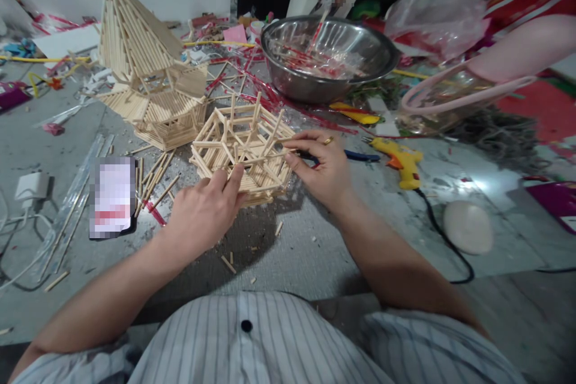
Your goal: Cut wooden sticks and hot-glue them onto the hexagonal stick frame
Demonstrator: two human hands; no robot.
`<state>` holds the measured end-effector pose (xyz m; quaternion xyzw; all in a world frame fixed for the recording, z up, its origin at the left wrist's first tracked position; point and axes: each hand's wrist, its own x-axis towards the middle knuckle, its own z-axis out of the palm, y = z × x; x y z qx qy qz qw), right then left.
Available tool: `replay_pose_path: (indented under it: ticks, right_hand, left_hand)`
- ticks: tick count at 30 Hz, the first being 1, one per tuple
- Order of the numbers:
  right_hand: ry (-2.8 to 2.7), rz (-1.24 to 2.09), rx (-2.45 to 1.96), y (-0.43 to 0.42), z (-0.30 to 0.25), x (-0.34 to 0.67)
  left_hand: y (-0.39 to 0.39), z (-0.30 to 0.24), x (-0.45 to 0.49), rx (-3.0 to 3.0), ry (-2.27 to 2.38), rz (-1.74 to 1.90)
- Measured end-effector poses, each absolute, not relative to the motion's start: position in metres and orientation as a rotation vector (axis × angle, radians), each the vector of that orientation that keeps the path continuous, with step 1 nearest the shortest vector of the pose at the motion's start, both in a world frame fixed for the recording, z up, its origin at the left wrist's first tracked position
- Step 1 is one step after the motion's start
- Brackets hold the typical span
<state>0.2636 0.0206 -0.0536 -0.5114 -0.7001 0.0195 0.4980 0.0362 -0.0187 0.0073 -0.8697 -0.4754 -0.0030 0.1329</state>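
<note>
In front of me stands a low many-sided frame (256,191) built of thin wooden sticks, with short posts rising from it. A single wooden stick (265,159) lies across its near side. My right hand (321,162) pinches the right end of this stick between thumb and fingers. At the stick's left end, my left hand (209,204) presses with an outstretched finger, the others curled; whether it grips anything is hidden. Behind to the left rises a taller stick pavilion (135,54) with a pointed roof. Blue-handled pliers (360,156) lie partly behind my right hand.
A yellow glue gun (400,162) lies at right near a white oval object (468,227). Behind the frame is a steel bowl (288,81) with red-and-clear wrappers. Loose sticks (155,180) and a phone (112,198) lie at left, near a white charger (32,186).
</note>
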Motion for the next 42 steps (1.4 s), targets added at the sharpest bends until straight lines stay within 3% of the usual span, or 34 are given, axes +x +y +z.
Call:
replay_pose_path:
  ticks: [8,19,42]
  right_hand:
    - [-1.909,-0.044,-1.267,0.018,-0.039,0.247]
    - [-2.068,0.128,-1.241,0.024,-0.026,0.243]
    - [-1.933,0.311,-1.139,0.025,-0.030,0.240]
  left_hand:
    - [-0.019,0.009,0.038,-2.533,-1.412,0.034]
    - [-0.019,0.009,0.037,-2.531,-1.400,0.024]
    - [-0.021,0.011,0.037,-2.510,-1.392,0.011]
